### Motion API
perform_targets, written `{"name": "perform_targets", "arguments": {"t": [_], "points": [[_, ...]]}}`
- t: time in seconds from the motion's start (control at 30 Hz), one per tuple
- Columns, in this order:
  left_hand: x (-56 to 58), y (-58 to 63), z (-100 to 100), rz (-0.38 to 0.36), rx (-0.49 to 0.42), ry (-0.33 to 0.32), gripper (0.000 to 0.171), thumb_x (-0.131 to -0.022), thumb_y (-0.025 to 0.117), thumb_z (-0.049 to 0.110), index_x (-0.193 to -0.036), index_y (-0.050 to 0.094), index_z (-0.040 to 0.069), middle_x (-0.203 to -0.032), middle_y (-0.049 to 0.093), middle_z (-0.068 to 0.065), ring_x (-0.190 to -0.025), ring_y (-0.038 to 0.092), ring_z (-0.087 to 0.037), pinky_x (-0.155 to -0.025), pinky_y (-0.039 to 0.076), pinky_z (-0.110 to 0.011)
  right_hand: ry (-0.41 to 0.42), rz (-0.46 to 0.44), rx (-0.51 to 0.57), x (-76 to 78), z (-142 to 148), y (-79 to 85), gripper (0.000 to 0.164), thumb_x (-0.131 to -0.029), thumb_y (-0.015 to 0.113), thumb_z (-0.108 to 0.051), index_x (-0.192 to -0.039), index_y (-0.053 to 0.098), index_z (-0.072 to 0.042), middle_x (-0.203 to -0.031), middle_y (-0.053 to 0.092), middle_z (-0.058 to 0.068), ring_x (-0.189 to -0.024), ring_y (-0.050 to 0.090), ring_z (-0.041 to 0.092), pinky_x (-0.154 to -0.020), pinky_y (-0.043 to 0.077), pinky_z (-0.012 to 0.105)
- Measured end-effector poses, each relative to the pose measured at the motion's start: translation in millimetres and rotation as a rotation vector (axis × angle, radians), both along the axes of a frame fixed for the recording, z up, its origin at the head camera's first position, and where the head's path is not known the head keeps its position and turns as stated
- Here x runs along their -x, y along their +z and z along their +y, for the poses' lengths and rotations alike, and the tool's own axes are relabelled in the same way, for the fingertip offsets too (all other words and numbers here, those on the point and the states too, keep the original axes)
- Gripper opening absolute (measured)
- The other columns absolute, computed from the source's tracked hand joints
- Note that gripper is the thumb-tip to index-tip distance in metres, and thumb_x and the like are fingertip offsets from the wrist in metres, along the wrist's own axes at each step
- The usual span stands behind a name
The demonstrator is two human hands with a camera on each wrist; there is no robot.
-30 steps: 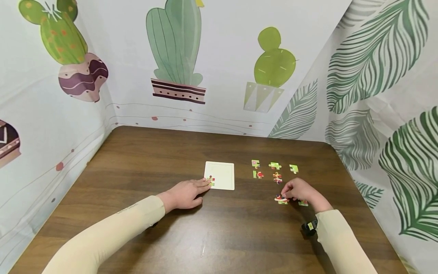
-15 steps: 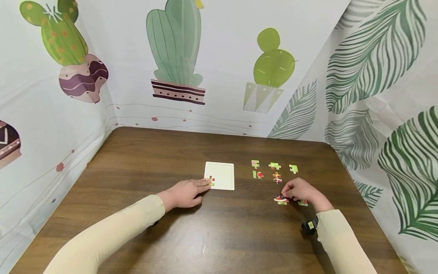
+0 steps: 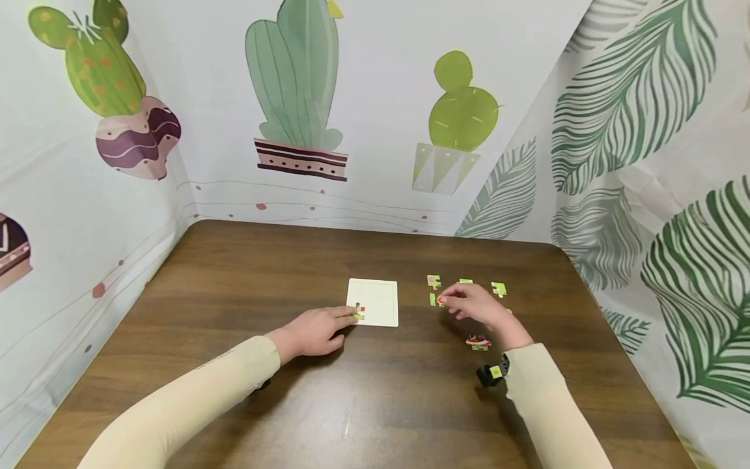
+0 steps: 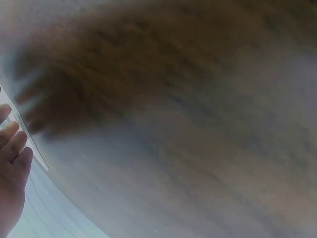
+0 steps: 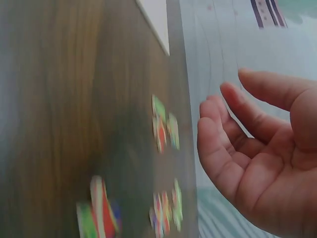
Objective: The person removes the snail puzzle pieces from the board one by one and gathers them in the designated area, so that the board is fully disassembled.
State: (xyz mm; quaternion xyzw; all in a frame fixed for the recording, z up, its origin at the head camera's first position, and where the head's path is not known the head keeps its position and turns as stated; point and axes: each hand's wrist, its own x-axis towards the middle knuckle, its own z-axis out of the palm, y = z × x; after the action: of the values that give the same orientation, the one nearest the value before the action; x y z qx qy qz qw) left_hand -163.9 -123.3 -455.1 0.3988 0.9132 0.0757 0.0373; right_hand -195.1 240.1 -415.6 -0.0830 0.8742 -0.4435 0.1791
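A pale square puzzle board (image 3: pixel 381 298) lies near the table's middle, with one colourful jigsaw piece (image 3: pixel 360 312) in its near left corner. The left hand (image 3: pixel 313 332) rests there, straight fingertips touching that corner. My right hand (image 3: pixel 477 307) hovers above the loose pieces, its fingertips close to a green-and-red piece (image 3: pixel 432 299) and partly covering it. In the right wrist view the right hand (image 5: pixel 262 153) has its thumb and bent fingers apart, holding nothing. Nearer lies a red-and-white piece (image 3: pixel 478 341). The left wrist view catches only the edge of the left hand (image 4: pixel 12 168).
Beyond the right hand lie a pink-and-green piece (image 3: pixel 433 280), a green piece (image 3: pixel 498 288) and another green one (image 3: pixel 465 281), partly hidden. Other pieces are behind the hand and wrist. A patterned cloth wall (image 3: pixel 381 130) borders the wooden table (image 3: pixel 263 260).
My right hand has left the red-and-white piece and moved left and farther away, over the other loose pieces. The left hand stays at the board's corner.
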Motion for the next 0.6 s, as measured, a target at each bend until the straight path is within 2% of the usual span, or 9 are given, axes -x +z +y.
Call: {"name": "perform_targets", "arguments": {"t": [0.17,0.27,0.4,0.6], "points": [[0.5,-1.8,-3.0,0.027,-0.005,-0.007,0.044,-0.095,0.058,0.014,-0.138,0.064,0.005,-0.15,0.059,-0.012,-0.135,0.061,-0.03,-0.107,0.053,-0.045,-0.036,-0.004,0.078,4.1,-36.0,-7.7,0.034,-0.103,0.057,-0.015,-0.123,0.062,0.012,-0.111,0.066,0.029,-0.098,0.068,0.033,-0.079,0.059,0.031],[0.0,-1.8,-6.7,0.04,-0.011,-0.017,0.046,-0.095,0.058,0.013,-0.14,0.063,0.005,-0.151,0.058,-0.012,-0.136,0.06,-0.03,-0.108,0.052,-0.045,-0.054,-0.017,0.131,5.5,-57.6,-13.1,0.034,-0.104,0.056,-0.013,-0.125,0.06,0.013,-0.119,0.065,0.031,-0.106,0.068,0.037,-0.083,0.06,0.033],[-3.1,0.3,-12.7,0.036,-0.004,-0.029,0.048,-0.095,0.058,0.014,-0.142,0.061,0.006,-0.151,0.058,-0.011,-0.14,0.057,-0.031,-0.111,0.05,-0.046,-0.074,-0.037,0.188,8.0,-81.4,-19.7,0.034,-0.104,0.054,-0.011,-0.127,0.06,0.013,-0.126,0.064,0.032,-0.109,0.069,0.034,-0.087,0.061,0.035],[-4.4,1.3,-16.7,0.018,0.02,-0.039,0.048,-0.095,0.057,0.016,-0.142,0.062,0.006,-0.149,0.061,-0.01,-0.141,0.056,-0.029,-0.112,0.049,-0.045,-0.129,-0.066,0.237,11.7,-108.5,-24.7,0.032,-0.1,0.055,-0.008,-0.125,0.064,0.011,-0.125,0.067,0.028,-0.106,0.07,0.027,-0.093,0.061,0.038]]}}
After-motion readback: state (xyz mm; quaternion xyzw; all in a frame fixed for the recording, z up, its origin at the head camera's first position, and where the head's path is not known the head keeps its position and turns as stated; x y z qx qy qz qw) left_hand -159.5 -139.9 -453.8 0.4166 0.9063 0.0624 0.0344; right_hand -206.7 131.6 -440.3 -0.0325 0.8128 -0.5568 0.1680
